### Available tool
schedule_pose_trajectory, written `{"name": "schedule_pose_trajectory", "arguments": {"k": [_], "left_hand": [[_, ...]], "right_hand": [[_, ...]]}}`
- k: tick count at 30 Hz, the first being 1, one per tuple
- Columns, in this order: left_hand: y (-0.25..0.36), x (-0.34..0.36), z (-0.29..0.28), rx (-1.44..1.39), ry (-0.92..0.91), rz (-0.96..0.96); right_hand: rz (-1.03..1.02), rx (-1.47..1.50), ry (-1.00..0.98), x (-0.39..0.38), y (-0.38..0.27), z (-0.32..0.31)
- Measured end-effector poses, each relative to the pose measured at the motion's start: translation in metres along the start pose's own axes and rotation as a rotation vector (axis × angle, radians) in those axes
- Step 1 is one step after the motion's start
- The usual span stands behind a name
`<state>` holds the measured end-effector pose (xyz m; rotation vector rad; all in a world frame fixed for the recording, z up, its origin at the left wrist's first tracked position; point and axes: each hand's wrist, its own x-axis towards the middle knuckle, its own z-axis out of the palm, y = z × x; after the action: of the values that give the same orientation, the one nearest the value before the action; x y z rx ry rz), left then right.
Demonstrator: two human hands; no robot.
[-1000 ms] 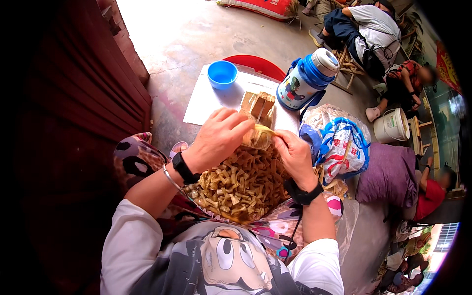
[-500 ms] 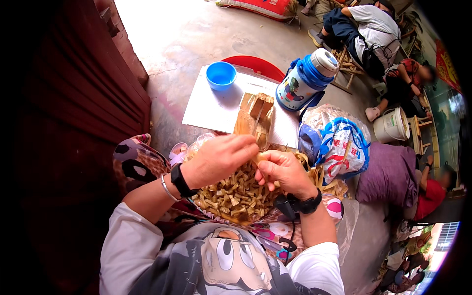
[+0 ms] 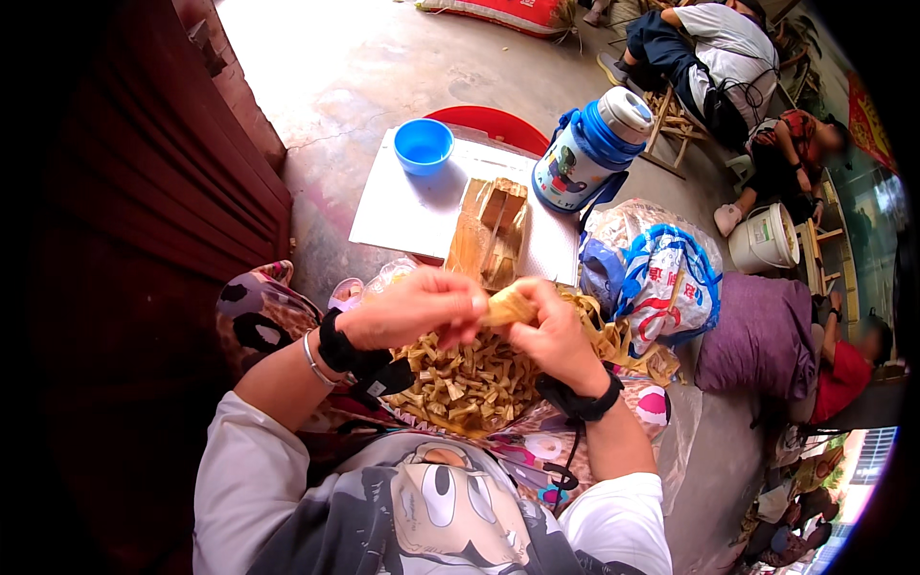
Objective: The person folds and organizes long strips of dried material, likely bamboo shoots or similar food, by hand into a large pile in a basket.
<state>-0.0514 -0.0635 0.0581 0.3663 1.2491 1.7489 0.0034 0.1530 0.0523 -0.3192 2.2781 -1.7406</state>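
Observation:
A pale yellow folded strip of dried husk [image 3: 512,305] is between my hands above my lap. My right hand [image 3: 561,337] grips it with thumb and bent fingers. My left hand [image 3: 422,305] pinches at its left end; those fingertips are slightly blurred. Just below lies a heap of small folded husk pieces [image 3: 465,379], partly hidden by my hands. Beyond my hands, a bundle of flat tan strips [image 3: 474,235] rests on a white board [image 3: 379,216].
On the board stand a blue cup [image 3: 423,147] and a blue-and-white flask [image 3: 594,149]. Rightward are a plastic bag [image 3: 666,278], purple cloth [image 3: 752,335] and a white bucket [image 3: 764,240]. A dark red door [image 3: 172,192] stands left. Several people sit at the right.
The husk piece has come into fuller view between my hands. My left hand has shifted slightly left and down, its wrist turning; my right fingers have turned upward around the piece.

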Motion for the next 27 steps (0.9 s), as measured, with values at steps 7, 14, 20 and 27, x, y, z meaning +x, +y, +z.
{"name": "schedule_pose_trajectory", "arguments": {"k": [7, 14, 20, 27], "left_hand": [[-0.017, 0.009, 0.01, 0.203, -0.032, 0.168], [-0.019, 0.011, 0.009, 1.164, 0.304, 0.648], [-0.006, 0.007, 0.014, 1.095, 0.148, 0.778], [-0.003, 0.005, 0.012, 1.173, 0.299, 0.83]], "right_hand": [[0.282, 0.568, -0.171, -0.004, -0.006, -0.005], [0.308, 0.829, 0.086, -0.003, 0.009, -0.003], [0.386, 0.901, 0.018, 0.003, 0.004, 0.003], [0.315, 0.931, -0.067, -0.001, 0.003, -0.002]]}}
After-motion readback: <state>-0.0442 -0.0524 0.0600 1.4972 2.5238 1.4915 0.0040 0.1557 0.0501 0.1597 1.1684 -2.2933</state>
